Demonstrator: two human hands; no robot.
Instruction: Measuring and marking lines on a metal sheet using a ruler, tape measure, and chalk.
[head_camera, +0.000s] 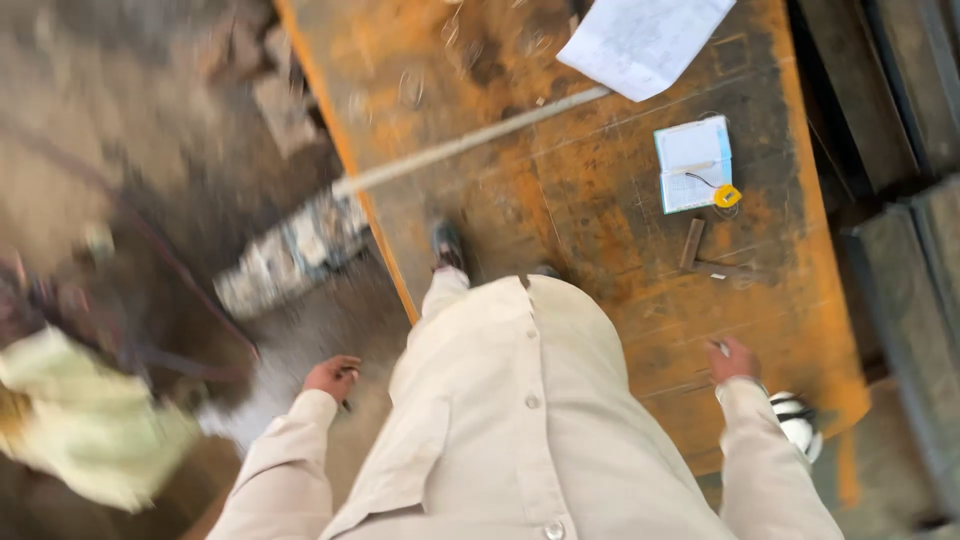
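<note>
Cream shirt (520, 420) fills the lower centre. Left hand (332, 377), lower left, fingers curled over a small dark thing, too blurred to identify. Right hand (732, 360), lower right above the rusty steel plate (600, 200), pinches a small white piece (719, 347).

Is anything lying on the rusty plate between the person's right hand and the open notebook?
Yes. A short dark metal piece lies on the rusty plate between the right hand and the open notebook; a yellow tape measure rests at the notebook's near corner.

Bare rusty plate (600, 230) between long rod (470, 140) and notebook (693, 163).
</note>
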